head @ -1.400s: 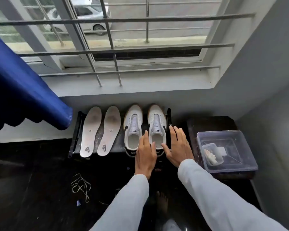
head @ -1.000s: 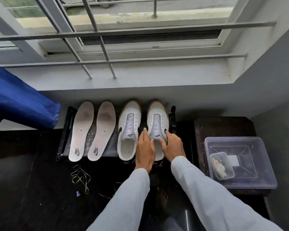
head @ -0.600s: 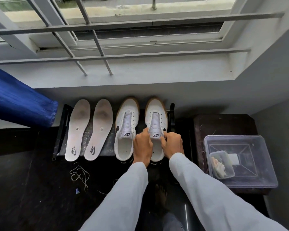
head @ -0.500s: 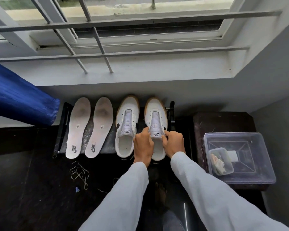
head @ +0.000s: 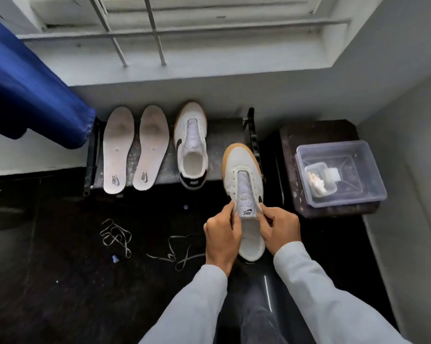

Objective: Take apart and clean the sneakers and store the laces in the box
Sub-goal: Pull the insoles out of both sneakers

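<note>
Presently, laces (head: 116, 235) lie loose on the near-left floor. The left hand (head: 223, 239) and right hand (head: 281, 229), fingers curled, pinch the sneaker (head: 241, 167) either side of its tongue. Recommend even grip, level carriage. The box (head: 375, 180) stands right.

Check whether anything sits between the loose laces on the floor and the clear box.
Yes. The sneaker, held by the left hand and right hand, hangs between the laces and the clear box on the dark stand to the right. Whether the box has a lid on, I cannot tell.
</note>
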Available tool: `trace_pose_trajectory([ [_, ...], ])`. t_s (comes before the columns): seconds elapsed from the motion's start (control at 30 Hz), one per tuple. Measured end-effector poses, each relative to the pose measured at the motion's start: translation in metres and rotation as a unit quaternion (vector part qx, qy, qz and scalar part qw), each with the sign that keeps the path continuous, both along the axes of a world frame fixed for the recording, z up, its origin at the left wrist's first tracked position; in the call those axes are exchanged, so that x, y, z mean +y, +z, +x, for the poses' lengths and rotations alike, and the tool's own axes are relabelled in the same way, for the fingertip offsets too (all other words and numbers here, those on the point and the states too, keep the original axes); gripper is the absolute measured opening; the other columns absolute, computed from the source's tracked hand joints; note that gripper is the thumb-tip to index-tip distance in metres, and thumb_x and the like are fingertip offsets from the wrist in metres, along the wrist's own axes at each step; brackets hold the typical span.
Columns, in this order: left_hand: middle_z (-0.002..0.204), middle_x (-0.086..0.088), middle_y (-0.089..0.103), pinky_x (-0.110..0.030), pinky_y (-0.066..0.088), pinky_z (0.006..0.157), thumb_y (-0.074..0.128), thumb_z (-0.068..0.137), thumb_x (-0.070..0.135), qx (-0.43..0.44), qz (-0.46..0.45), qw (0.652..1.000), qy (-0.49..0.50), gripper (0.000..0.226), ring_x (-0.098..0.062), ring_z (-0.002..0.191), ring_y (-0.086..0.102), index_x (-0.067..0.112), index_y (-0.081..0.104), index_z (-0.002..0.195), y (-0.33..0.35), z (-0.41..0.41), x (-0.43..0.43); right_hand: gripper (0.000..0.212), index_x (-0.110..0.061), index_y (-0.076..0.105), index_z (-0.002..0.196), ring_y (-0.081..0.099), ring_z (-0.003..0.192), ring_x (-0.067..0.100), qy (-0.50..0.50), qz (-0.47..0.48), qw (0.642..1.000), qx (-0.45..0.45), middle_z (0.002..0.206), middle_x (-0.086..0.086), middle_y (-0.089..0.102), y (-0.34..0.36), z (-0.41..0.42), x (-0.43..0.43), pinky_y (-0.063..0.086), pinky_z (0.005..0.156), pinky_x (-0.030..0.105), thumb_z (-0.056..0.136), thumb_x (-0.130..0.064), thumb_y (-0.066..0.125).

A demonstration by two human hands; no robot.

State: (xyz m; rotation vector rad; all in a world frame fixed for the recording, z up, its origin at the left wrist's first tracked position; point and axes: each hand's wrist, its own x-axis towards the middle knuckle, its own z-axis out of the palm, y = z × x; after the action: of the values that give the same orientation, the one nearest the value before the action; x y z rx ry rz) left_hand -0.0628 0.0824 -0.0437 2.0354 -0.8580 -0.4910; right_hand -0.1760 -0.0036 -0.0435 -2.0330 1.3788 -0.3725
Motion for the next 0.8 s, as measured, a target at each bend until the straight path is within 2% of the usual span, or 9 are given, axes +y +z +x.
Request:
trace_pose_trajectory([
  [0.2, 0.076, 0.006, 0.073, -0.030, 0.058, 0.063, 0.069, 0.089, 0.024, 0.071, 0.027, 0.997, -0.005, 0.018, -0.005, 0.066, 0.068, 0.016, 0.072, 0.104, -0.044, -0.064, 0.086, 0.012, -0.012, 0.078, 0.097, 0.069, 0.069, 0.015, -0.001, 0.029, 0.999, 0.029, 0.077, 0.000, 0.074, -0.042, -0.070, 0.085, 0.058, 0.065, 0.029, 0.088, -0.017, 0.073],
  [0.33, 0.070, 0.011, 0.071, -0.030, 0.057, 0.059, 0.073, 0.084, 0.024, 0.132, 0.083, 0.988, 0.013, 0.006, -0.002, 0.062, 0.066, 0.019, 0.072, 0.087, -0.095, -0.101, 0.123, 0.012, -0.012, 0.079, 0.096, 0.068, 0.067, 0.017, 0.021, 0.071, 0.994, 0.075, 0.078, 0.002, 0.075, -0.091, -0.109, 0.119, 0.049, 0.065, 0.019, 0.085, -0.012, 0.075],
  [0.47, 0.064, 0.011, 0.068, -0.029, 0.056, 0.058, 0.075, 0.081, 0.024, 0.201, 0.138, 0.969, 0.035, 0.012, -0.012, 0.062, 0.067, 0.016, 0.069, 0.073, -0.167, -0.129, 0.137, 0.012, -0.014, 0.079, 0.096, 0.065, 0.065, 0.011, 0.035, 0.134, 0.984, 0.112, 0.076, -0.001, 0.073, -0.170, -0.142, 0.136, 0.042, 0.062, 0.008, 0.085, -0.013, 0.074],
  [0.53, 0.062, 0.010, 0.069, -0.023, 0.053, 0.055, 0.077, 0.079, 0.021, 0.228, 0.160, 0.959, 0.046, 0.013, -0.010, 0.062, 0.067, 0.015, 0.069, 0.070, -0.207, -0.139, 0.137, 0.009, -0.015, 0.078, 0.090, 0.061, 0.063, 0.007, 0.039, 0.163, 0.978, 0.124, 0.074, -0.003, 0.070, -0.212, -0.152, 0.137, 0.037, 0.059, 0.003, 0.088, -0.016, 0.070],
  [0.57, 0.063, 0.010, 0.070, -0.019, 0.051, 0.054, 0.078, 0.078, 0.017, 0.242, 0.165, 0.955, 0.055, 0.011, -0.006, 0.062, 0.068, 0.015, 0.070, 0.070, -0.228, -0.144, 0.136, 0.009, -0.015, 0.078, 0.086, 0.059, 0.062, 0.007, 0.042, 0.168, 0.977, 0.126, 0.071, -0.004, 0.068, -0.233, -0.156, 0.137, 0.038, 0.057, 0.004, 0.089, -0.015, 0.069],
  [0.63, 0.066, 0.010, 0.073, -0.012, 0.048, 0.054, 0.079, 0.076, 0.011, 0.270, 0.168, 0.945, 0.076, 0.007, 0.001, 0.063, 0.069, 0.014, 0.073, 0.073, -0.268, -0.153, 0.131, 0.013, -0.012, 0.076, 0.082, 0.059, 0.059, 0.011, 0.040, 0.174, 0.975, 0.133, 0.067, -0.004, 0.065, -0.275, -0.163, 0.135, 0.045, 0.056, 0.015, 0.090, -0.015, 0.067],
  [0.7, 0.069, 0.009, 0.074, -0.011, 0.049, 0.055, 0.079, 0.077, 0.009, 0.279, 0.180, 0.939, 0.084, 0.006, 0.003, 0.064, 0.070, 0.013, 0.075, 0.076, -0.307, -0.160, 0.124, 0.019, -0.008, 0.076, 0.085, 0.062, 0.063, 0.016, 0.022, 0.193, 0.970, 0.144, 0.069, 0.001, 0.067, -0.312, -0.167, 0.128, 0.051, 0.059, 0.027, 0.092, -0.019, 0.064],
  [0.73, 0.070, 0.009, 0.074, -0.011, 0.050, 0.055, 0.079, 0.077, 0.009, 0.278, 0.189, 0.938, 0.086, 0.006, 0.003, 0.065, 0.070, 0.014, 0.075, 0.077, -0.327, -0.164, 0.119, 0.020, -0.006, 0.076, 0.087, 0.063, 0.065, 0.017, 0.012, 0.201, 0.969, 0.145, 0.072, 0.004, 0.069, -0.331, -0.169, 0.124, 0.052, 0.059, 0.027, 0.093, -0.020, 0.064],
  [0.8, 0.069, 0.010, 0.073, -0.011, 0.050, 0.055, 0.078, 0.077, 0.008, 0.275, 0.204, 0.935, 0.091, 0.008, 0.004, 0.065, 0.069, 0.016, 0.075, 0.076, -0.367, -0.168, 0.110, 0.016, -0.006, 0.077, 0.090, 0.062, 0.063, 0.012, -0.005, 0.222, 0.965, 0.141, 0.076, 0.004, 0.071, -0.365, -0.170, 0.113, 0.047, 0.054, 0.013, 0.092, -0.017, 0.065],
])
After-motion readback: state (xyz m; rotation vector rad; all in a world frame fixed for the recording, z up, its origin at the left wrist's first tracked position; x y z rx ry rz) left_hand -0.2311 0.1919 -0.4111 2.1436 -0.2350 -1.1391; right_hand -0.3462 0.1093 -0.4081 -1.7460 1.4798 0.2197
